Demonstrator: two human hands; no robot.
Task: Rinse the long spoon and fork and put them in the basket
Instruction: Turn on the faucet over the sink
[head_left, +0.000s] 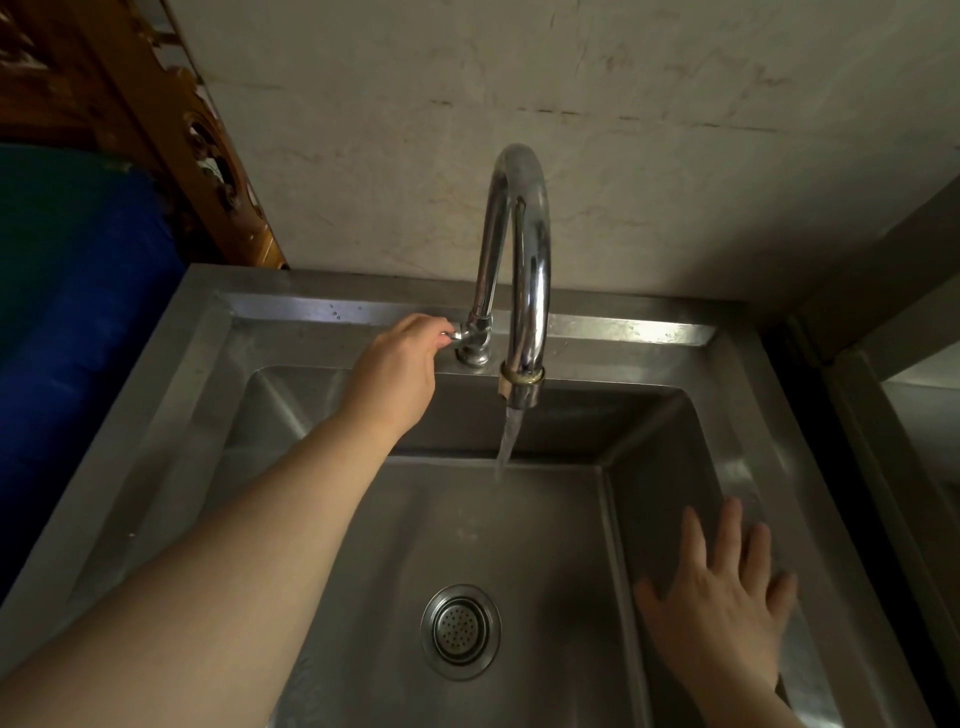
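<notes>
My left hand reaches to the back of the steel sink, its fingers closed on the small tap handle at the base of the curved chrome faucet. A thin stream of water runs from the spout into the basin. Above the basin's right wall my right hand hovers with fingers spread, holding nothing. No spoon, fork or basket is in view.
The round drain strainer sits in the basin floor. A blue barrel and carved wooden furniture stand at the left. A stained wall rises behind, and a metal counter edge lies to the right.
</notes>
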